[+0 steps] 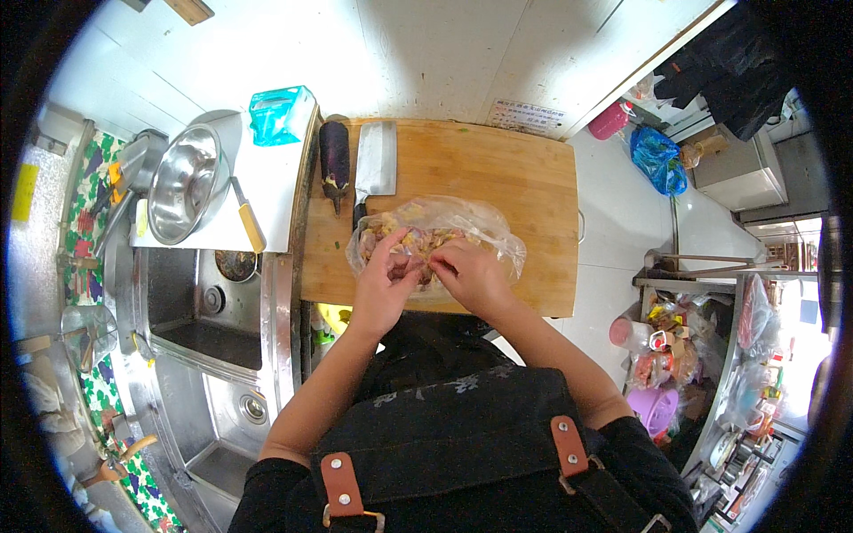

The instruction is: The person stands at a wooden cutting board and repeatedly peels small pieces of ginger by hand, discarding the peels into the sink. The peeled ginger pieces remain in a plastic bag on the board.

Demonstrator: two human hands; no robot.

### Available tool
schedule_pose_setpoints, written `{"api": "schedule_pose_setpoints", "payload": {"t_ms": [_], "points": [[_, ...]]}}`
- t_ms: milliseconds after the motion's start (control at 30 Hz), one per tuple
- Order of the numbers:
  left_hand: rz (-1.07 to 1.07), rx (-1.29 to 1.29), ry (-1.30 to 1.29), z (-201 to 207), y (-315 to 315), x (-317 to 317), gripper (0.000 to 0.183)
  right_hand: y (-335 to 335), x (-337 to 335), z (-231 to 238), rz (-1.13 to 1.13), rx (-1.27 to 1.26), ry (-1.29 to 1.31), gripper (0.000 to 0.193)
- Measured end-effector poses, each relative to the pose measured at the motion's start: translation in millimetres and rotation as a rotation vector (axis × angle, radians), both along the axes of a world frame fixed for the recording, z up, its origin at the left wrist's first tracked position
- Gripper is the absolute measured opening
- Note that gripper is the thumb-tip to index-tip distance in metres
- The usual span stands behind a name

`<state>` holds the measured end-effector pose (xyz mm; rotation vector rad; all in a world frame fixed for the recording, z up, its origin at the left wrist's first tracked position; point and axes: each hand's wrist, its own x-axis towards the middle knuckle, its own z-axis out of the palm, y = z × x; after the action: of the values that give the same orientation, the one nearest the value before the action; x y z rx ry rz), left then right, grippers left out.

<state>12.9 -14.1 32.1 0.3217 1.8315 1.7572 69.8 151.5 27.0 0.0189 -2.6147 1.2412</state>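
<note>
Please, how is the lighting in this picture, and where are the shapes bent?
Head view: the wall is very bright, with dark soft shadows; the left hand and right hand are clearly lit; near the left rim, the sink has curved edges; black borders frame the corners.

Stainless-steel bowl (186, 191) on a white counter (274, 182), wooden-handled knife (251, 227) beside it, teal plastic packet (277, 116), two-basin steel sink (233, 309), crumpled blue plastic bag (658, 162), purple plastic tub (653, 409)

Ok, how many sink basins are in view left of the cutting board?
2: the far basin, next to the white counter, and the near basin, by the left sleeve. The sleeve may hide more.
</note>
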Motion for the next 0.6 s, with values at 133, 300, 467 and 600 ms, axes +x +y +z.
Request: {"api": "schedule_pose_setpoints", "payload": {"t_ms": [133, 300, 467, 600], "points": [[0.027, -0.013, -0.003, 0, -2, -1, 0.056, 2, -1, -1, -0.098, 0.045, -0.102, 0.008], [0.043, 0.001, 0.004, 0, -3, -3, 0.053, 11, -4, -1, -0.134, -0.056, -0.073, 0.01], [0.067, 0.009, 0.01, -3, -2, -1, 0.05, 10, 0, 4, -0.156, -0.215, -0.231, 0.012], [0.085, 0.036, -0.046, -5, 1, 0, 0.05, 8, 3, 10, -0.184, -0.085, -0.339, 0.014]]}}
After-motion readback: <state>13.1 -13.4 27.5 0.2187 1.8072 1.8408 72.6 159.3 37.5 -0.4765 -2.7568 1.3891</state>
